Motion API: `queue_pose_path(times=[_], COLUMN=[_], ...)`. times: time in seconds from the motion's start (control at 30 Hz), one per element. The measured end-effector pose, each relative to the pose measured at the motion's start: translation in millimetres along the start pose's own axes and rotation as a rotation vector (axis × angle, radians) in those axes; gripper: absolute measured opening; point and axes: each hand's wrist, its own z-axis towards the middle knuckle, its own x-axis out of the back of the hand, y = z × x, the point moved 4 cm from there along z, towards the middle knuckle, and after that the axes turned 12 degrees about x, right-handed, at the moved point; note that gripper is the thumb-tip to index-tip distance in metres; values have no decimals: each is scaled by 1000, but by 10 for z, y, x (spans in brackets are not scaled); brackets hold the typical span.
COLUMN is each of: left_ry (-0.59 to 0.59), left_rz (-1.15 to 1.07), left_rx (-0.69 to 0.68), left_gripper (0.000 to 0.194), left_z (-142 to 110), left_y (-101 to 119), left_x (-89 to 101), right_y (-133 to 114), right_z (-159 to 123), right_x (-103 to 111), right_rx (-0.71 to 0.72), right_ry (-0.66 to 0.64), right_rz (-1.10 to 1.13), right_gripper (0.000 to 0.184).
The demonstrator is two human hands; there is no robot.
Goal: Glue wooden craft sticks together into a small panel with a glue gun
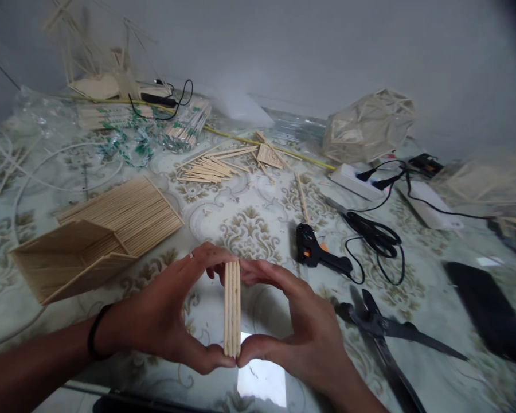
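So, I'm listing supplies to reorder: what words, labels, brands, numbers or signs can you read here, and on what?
None can be read.
Packets: green marks, perhaps print, too small and blurred to read.
Crumpled wrapper: similar green marks, also unreadable.
Glue gun: no legible brand.
Power strip: no legible label or number.
Held sticks: no lettering visible.

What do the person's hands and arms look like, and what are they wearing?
The left hand has a slim, shiny silver-looking ring on one finger and a thin black band around its wrist. The right hand shows no jewellery. No sleeves or gloves show.
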Motion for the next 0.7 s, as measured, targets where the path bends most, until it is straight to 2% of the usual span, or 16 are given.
queue_pose_path(times=[0.27,0.33,0.37,0.4,0.43,0.47,0.5,0.53,0.6,0.7], left_ry=[16,14,13,11,9,10,15,23,33,40], left_rz=[14,25,41,63,87,107,120,127,126,106], left_rx=[30,72,104,137,165,182,191,195,205,226], left_gripper=[105,106,106,106,106,104,103,101,98,99], left_z=[-19,-28,-33,-39,-44,-48,-51,-51,-48,-39], left_y=[-53,-79,-99,-119,-137,-150,-158,-161,-163,-163], left_x=[6,19,26,32,37,42,48,54,62,76], right_y=[-21,9,55,123,216,323,435,553,758,921], right_z=[48,79,85,82,65,30,-19,-72,-172,-268], right_x=[-22,71,169,306,481,690,886,1037,1232,1293], right_rx=[-59,-65,-78,-102,-148,-220,-297,-367,-427,-449], right_ry=[-53,-104,-118,-112,-75,1,41,6,-52,-146], right_rz=[36,22,-28,-116,-245,-428,-610,-737,-758,-697], right_gripper=[105,94,81,61,39,32,32,33,35,34])
